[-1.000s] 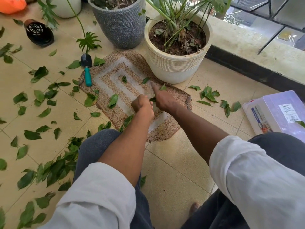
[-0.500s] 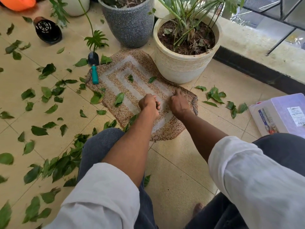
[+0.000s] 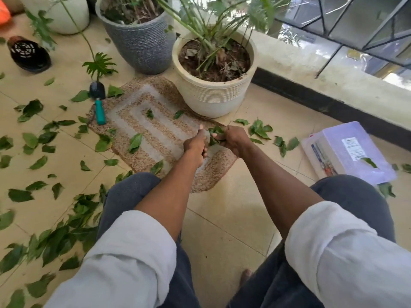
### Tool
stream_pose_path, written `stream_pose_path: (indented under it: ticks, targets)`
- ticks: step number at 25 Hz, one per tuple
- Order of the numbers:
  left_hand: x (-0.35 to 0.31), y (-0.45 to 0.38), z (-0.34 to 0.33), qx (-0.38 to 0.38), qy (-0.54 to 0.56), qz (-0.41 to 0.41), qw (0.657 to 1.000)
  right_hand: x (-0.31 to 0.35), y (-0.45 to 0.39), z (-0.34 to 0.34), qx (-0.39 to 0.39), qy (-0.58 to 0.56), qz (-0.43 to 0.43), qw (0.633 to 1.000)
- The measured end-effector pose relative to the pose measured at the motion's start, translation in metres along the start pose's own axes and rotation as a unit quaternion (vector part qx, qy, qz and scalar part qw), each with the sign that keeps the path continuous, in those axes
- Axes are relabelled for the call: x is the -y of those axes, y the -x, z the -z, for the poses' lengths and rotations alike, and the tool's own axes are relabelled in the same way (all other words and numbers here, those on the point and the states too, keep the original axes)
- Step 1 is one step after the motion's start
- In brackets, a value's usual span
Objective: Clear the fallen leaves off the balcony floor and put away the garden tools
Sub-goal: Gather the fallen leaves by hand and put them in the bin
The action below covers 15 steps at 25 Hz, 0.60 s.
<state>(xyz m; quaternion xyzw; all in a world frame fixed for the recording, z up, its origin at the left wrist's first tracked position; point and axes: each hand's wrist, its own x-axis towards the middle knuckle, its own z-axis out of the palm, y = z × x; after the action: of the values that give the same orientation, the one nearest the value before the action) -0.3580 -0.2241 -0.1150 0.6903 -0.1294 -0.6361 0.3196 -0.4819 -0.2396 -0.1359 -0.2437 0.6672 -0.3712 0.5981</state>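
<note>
Above the mat [image 3: 155,134], right hand [image 3: 233,138] fingers [image 3: 216,136] (curled) — gripping leaves [image 3: 214,132].

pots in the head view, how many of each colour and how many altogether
White: 2, the ribbed pot on the mat and another at top left.
Grey: 1, the textured pot.
Black: 1, a small pot on its side.
Total: 4.

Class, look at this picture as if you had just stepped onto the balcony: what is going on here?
A person crouches over a doormat, gathering fallen leaves by hand. The right hand grips a bunch of leaves; the left hand is curled close beside it, thumb up. Many loose leaves lie on the tiles to the left. A trowel lies at the mat's far-left edge, and a plastic box sits on the right.
</note>
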Motion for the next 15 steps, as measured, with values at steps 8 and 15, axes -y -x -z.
stream_pose_path:
  ticks: [8, 15]
  targets:
    - [0.001, 0.037, -0.097, 0.137, 0.003, 0.017, 0.990, 0.035, 0.036, 0.055, -0.007, 0.038, -0.003, 0.999]
    - [0.006, 0.027, -0.148, 0.073, -0.044, 0.020, 0.996, 0.082, 0.020, 0.152, -0.009, 0.087, -0.024, 0.996]
